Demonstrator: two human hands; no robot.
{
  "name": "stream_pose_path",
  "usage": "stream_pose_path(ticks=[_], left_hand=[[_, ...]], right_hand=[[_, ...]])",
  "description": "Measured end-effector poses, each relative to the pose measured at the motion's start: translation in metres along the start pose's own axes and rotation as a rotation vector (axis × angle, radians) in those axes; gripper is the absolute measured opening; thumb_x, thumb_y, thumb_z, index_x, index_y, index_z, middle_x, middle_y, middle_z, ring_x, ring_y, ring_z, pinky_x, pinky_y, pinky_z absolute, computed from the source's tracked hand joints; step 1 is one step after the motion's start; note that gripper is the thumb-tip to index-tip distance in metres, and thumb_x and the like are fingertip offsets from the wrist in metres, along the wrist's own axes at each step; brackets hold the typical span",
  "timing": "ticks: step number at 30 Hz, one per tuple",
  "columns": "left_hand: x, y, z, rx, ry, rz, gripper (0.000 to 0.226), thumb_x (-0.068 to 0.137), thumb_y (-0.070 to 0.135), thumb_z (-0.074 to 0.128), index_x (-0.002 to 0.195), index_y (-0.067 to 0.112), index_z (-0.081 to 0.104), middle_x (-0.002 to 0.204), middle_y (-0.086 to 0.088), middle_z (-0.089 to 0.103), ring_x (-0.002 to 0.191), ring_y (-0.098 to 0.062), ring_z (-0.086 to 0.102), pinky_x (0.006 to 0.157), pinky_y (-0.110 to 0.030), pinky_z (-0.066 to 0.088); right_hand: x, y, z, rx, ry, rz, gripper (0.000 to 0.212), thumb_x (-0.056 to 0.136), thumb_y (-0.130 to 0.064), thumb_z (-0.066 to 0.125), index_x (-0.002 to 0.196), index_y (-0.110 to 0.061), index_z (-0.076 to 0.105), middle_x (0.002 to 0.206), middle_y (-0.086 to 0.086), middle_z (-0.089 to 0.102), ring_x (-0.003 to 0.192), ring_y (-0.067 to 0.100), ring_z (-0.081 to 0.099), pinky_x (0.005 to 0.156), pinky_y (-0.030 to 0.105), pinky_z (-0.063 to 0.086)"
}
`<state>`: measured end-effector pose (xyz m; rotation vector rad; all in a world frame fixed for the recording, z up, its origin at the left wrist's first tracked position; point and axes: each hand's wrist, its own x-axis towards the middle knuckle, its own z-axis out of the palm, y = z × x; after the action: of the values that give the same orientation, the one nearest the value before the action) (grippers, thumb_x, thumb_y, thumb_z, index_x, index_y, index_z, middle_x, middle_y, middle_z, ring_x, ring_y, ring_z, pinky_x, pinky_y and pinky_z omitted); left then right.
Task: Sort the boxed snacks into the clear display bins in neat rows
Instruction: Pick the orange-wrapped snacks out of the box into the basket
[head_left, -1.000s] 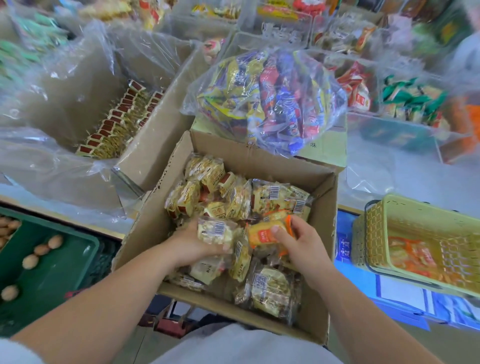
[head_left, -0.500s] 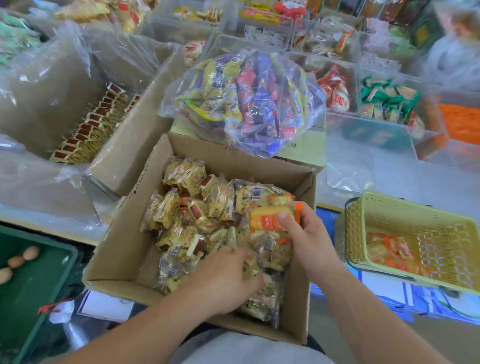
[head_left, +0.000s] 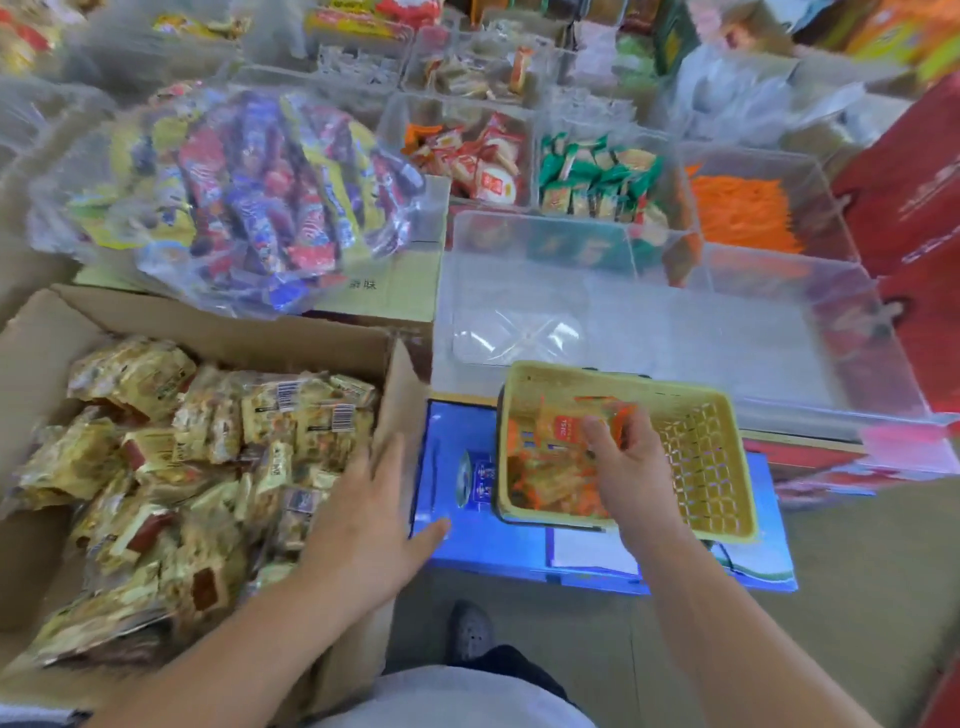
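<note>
A cardboard box (head_left: 47, 332) at the left holds several gold-wrapped snack packs (head_left: 208, 447). My left hand (head_left: 363, 519) lies flat with fingers apart on the box's right wall, holding nothing. My right hand (head_left: 628, 467) is over the yellow plastic basket (head_left: 717, 467) and grips an orange snack pack (head_left: 566, 426) at the basket's left side. More orange packs lie in the basket below it. An empty clear display bin (head_left: 545, 291) stands just behind the basket.
A clear bag of mixed colourful snacks (head_left: 244, 192) rests on a box behind the carton. Clear bins further back hold red packs (head_left: 472, 156), green packs (head_left: 597, 176) and orange items (head_left: 743, 213). A blue box (head_left: 467, 540) lies under the basket. My shoe (head_left: 470, 631) is on the floor.
My right hand carried the orange pack out of the cardboard box, rightward over the yellow basket. My left hand left the packs and now rests on the box's right wall. The view swung right.
</note>
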<state>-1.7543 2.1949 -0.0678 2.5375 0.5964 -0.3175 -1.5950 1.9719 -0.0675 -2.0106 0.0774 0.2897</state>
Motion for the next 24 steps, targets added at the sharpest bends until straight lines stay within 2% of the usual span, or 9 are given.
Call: stream_pose_path(ticks=[2,4,7,11,13,15,19,22,24], left_hand=[[-0.001,-0.001,0.004,-0.021,0.029,-0.014,0.109,0.086,0.069,0.061,0.163,0.026,-0.003,0.169,-0.006,0.007,0.154,-0.028,0.016,0.121,-0.040,0.027],[-0.004,-0.003,0.004,-0.041,0.064,0.006,0.109,0.086,0.063,0.065,0.161,0.029,-0.006,0.168,-0.005,0.012,0.152,-0.027,0.021,0.119,-0.040,0.030],[-0.008,-0.002,0.001,-0.067,0.097,0.002,0.111,0.089,0.057,0.066,0.160,0.033,-0.016,0.169,0.000,0.012,0.152,-0.021,0.021,0.119,-0.036,0.028],[-0.018,-0.002,-0.009,-0.071,0.099,0.003,0.102,0.095,0.058,0.057,0.157,0.040,-0.022,0.170,0.006,0.008,0.155,-0.016,0.014,0.124,-0.038,0.021],[-0.025,-0.009,-0.020,-0.078,0.166,0.054,0.086,0.096,0.060,0.050,0.162,0.039,-0.001,0.166,0.010,0.021,0.151,-0.012,0.020,0.123,-0.037,0.024],[-0.033,-0.027,-0.036,-0.096,0.275,0.041,0.068,0.097,0.059,0.045,0.158,0.032,0.029,0.154,0.008,0.038,0.142,-0.013,0.032,0.117,-0.038,0.033],[-0.041,-0.104,-0.074,-0.096,0.478,-0.162,0.042,0.097,0.039,0.063,0.134,0.019,0.059,0.127,0.000,0.057,0.122,-0.021,0.049,0.100,-0.036,0.042],[-0.037,-0.183,-0.098,-0.122,0.409,-0.388,0.033,0.094,0.043,0.065,0.115,0.018,0.064,0.107,0.000,0.058,0.109,-0.027,0.058,0.085,-0.036,0.043],[-0.032,-0.233,-0.105,-0.141,0.259,-0.500,0.045,0.091,0.053,0.063,0.116,0.017,0.064,0.108,-0.006,0.062,0.106,-0.032,0.061,0.081,-0.038,0.046]], right_hand=[[0.015,0.015,-0.007,-0.047,-0.066,0.088,0.035,0.076,-0.062,0.060,0.101,-0.038,0.056,0.091,-0.003,0.067,0.081,0.027,0.068,0.064,0.046,0.060],[0.026,0.026,-0.010,-0.019,-0.173,0.201,0.050,0.084,-0.054,0.066,0.129,-0.043,0.048,0.121,0.005,0.065,0.100,0.034,0.069,0.081,0.056,0.059],[0.030,0.028,-0.005,-0.083,-0.236,0.251,0.072,0.088,-0.049,0.067,0.150,-0.044,0.031,0.140,0.004,0.055,0.115,0.033,0.062,0.090,0.049,0.056],[0.015,0.006,0.019,-0.260,-0.140,-0.049,0.061,0.090,-0.045,0.066,0.145,-0.033,0.044,0.138,-0.003,0.056,0.121,0.022,0.056,0.091,0.035,0.047],[-0.002,-0.014,0.041,-0.215,-0.207,-0.200,0.046,0.091,-0.043,0.067,0.134,-0.038,0.052,0.131,-0.012,0.056,0.113,0.009,0.059,0.092,0.033,0.052],[-0.029,-0.039,0.067,-0.150,-0.346,-0.305,0.031,0.091,-0.043,0.067,0.118,-0.050,0.053,0.119,-0.024,0.053,0.098,-0.004,0.059,0.077,0.017,0.052],[-0.081,-0.079,0.129,-0.201,-0.557,-0.550,0.025,0.090,-0.050,0.062,0.113,-0.043,0.060,0.113,-0.027,0.055,0.108,-0.002,0.052,0.083,0.012,0.043],[-0.107,-0.101,0.179,-0.235,-0.711,-0.606,0.036,0.087,-0.061,0.052,0.113,-0.039,0.063,0.110,-0.027,0.055,0.110,-0.003,0.052,0.082,0.010,0.044],[-0.120,-0.108,0.212,-0.318,-0.755,-0.657,0.040,0.089,-0.061,0.051,0.117,-0.035,0.063,0.109,-0.026,0.054,0.111,-0.003,0.051,0.087,0.015,0.045]])
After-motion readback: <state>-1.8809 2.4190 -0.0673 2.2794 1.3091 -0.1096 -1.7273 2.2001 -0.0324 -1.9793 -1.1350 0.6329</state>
